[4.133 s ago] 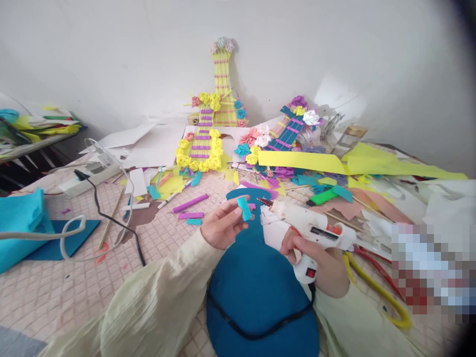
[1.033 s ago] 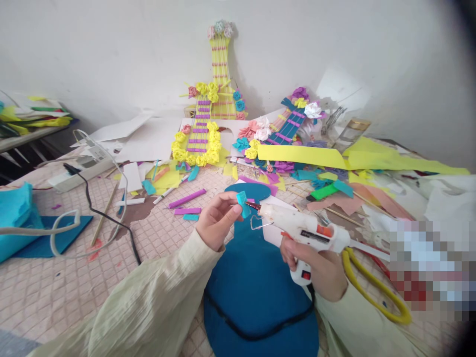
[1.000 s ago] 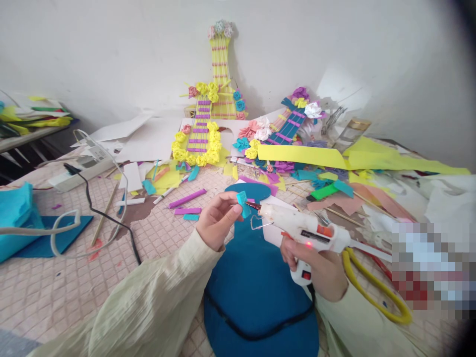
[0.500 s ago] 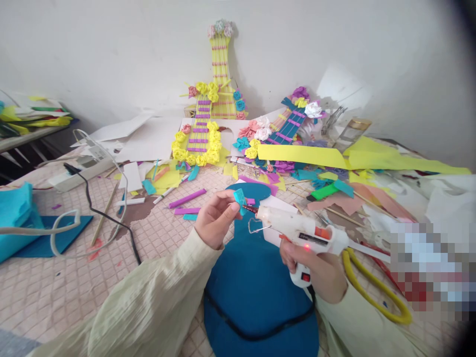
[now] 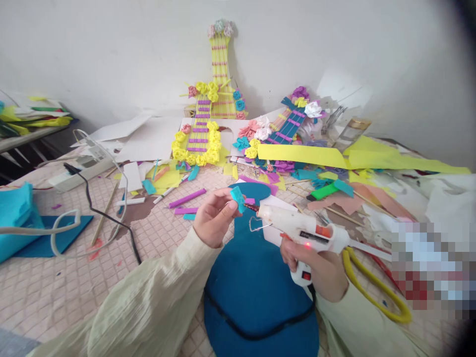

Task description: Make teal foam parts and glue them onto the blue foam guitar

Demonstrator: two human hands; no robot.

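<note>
Between the thumb and fingers of my left hand (image 5: pixel 215 218) is a small light-blue paper piece (image 5: pixel 237 198), held up over the table. My right hand (image 5: pixel 316 265) grips a white hot glue gun (image 5: pixel 293 223) by its handle, and a red light glows on its side. The gun's dark nozzle points left and is at the paper piece; whether it touches cannot be made out. Beneath both hands lies a dark-blue guitar-shaped cutout (image 5: pixel 256 277), with the gun's black cord (image 5: pixel 256 337) draped across it.
Decorated paper guitars, one yellow-flowered (image 5: pixel 201 134) and one blue (image 5: pixel 286 129), stand at the back. A power strip (image 5: pixel 80 171) with cables sits left. Yellow-handled scissors (image 5: pixel 390 312) lie at right. Paper scraps, a green marker (image 5: pixel 325 192) and a glass jar (image 5: pixel 355 131) are around.
The light-blue paper piece has shifted slightly left and up and turned a little in my left hand. The glue gun stays nearly in place, its nozzle still at the piece.
</note>
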